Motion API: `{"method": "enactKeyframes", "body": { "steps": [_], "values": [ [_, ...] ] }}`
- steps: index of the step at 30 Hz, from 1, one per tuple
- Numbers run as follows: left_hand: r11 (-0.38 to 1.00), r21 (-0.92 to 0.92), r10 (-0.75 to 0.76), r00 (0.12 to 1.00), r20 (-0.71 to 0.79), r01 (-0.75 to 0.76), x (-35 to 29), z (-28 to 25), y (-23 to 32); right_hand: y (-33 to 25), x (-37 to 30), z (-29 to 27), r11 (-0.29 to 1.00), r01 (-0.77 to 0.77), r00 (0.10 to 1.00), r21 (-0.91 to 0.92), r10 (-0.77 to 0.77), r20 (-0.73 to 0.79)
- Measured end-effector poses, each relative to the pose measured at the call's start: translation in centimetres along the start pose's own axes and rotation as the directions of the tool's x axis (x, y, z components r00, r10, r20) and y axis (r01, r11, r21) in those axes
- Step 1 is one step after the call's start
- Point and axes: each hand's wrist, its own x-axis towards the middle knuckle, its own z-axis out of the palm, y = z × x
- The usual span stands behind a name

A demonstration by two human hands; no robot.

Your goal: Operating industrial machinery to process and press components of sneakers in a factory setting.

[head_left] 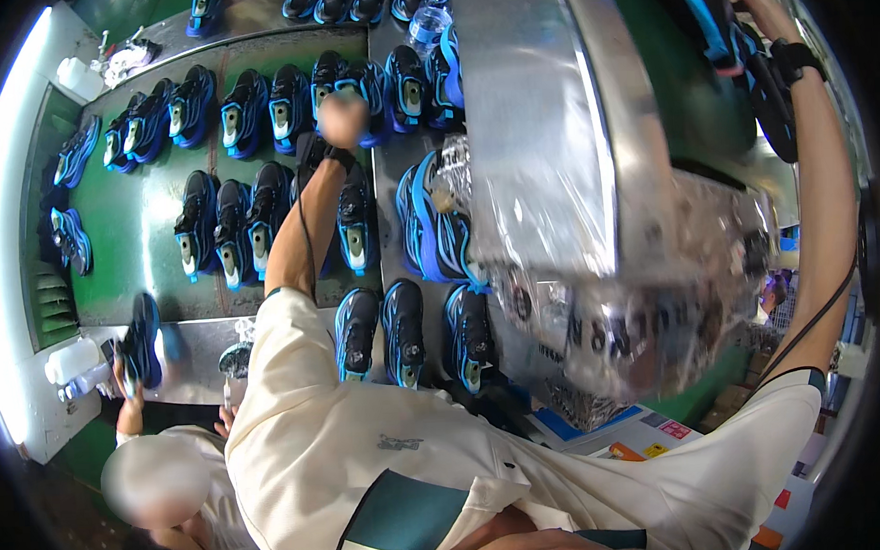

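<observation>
My left hand [345, 118] is stretched out over a row of black sneakers with blue soles, at the heel end of one sneaker [371, 93]. Motion blur smears its fingers, so its grip cannot be made out. At the upper right, my right hand [765, 13] is closed around a dark sneaker [765, 99], its fingertips partly cut off by the picture's edge. Another black and blue sneaker [707, 23] shows beside that hand, blurred. Below my left forearm, more sneakers [357, 225] lie in a second row on the green belt [133, 228].
A metal machine housing [541, 126] stands between my arms, with crumpled clear plastic [636, 336] hanging from it. Several sneakers [403, 325] line the near metal ledge. At lower left, a co-worker [161, 479] handles a sneaker [144, 339]. White bottles [72, 361] stand by the ledge.
</observation>
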Motion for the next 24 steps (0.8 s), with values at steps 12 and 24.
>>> {"method": "enactKeyframes", "body": {
  "steps": [12,24],
  "values": [
    [0.709,-0.688,0.067,0.956,0.287,0.156,-10.0,-5.2,-6.8,10.2,0.5,-0.9,0.853,0.113,0.966,0.509,-0.215,0.145],
    [0.685,-0.446,0.461,0.131,0.878,0.577,-38.1,-14.7,13.1,9.1,-25.6,-15.0,0.808,0.506,0.508,-0.303,-0.563,-0.652]
  ]
}}
